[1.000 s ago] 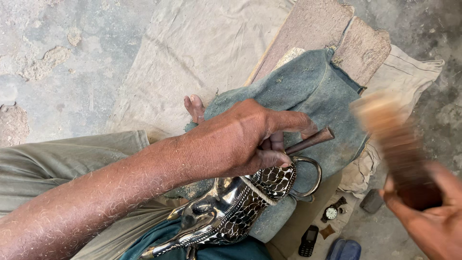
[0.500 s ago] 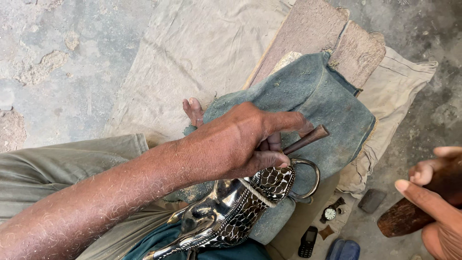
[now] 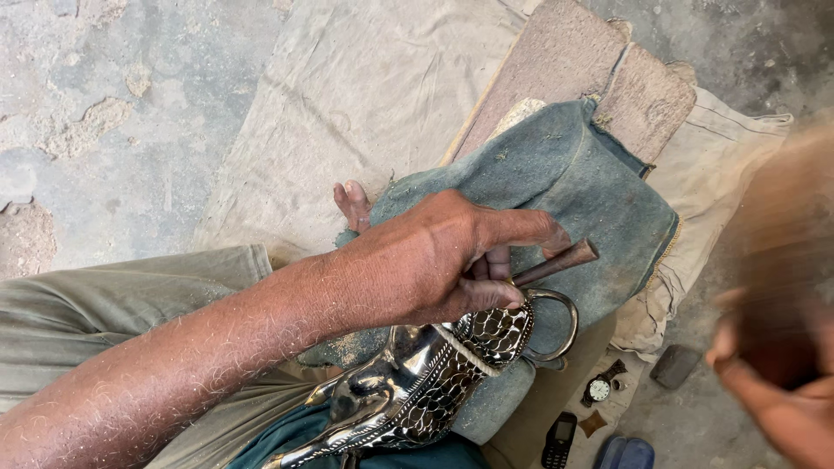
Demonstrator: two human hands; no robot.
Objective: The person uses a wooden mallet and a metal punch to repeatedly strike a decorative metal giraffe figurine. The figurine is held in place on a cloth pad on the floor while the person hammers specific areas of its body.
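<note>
Left hand (image 3: 434, 260) closed firmly around a thin dark tool (image 3: 556, 262), fingers curled, grip holding the shaft with only the brown end sticking out past the knuckles. Just under this grip, touching it, a shiny metal vessel (image 3: 417, 391) with a hammered scale pattern, a rope-like band and a round ring handle (image 3: 556, 326), lying tilted across the lap. Probably stiff and rather heavy, judged from the thick polished metal; surface smooth and likely slippery, so better taken at the ring handle or at the narrow neck beside the band, not at the rounded body. Under the grip and a little beyond it, a dusty blue-grey cloth pad (image 3: 591, 174), soft, folded over a rough wooden block (image 3: 573, 69). To the side of the grip, near the frame edge, right hand (image 3: 773, 382) strongly blurred, holding something brown; shape of this thing not clear, and whether the grip there is wide or narrow cannot be told. Below the ring handle, lying on the cloth-covered floor: a wristwatch (image 3: 599, 388), a small dark phone (image 3: 559, 439), a flat grey stone (image 3: 673, 365). Farther from the grip, a pale sackcloth (image 3: 347, 104) spread on cracked concrete floor (image 3: 87, 104). Lower end of the vessel cut off by the frame; tip of the tool hidden inside the fist.
</note>
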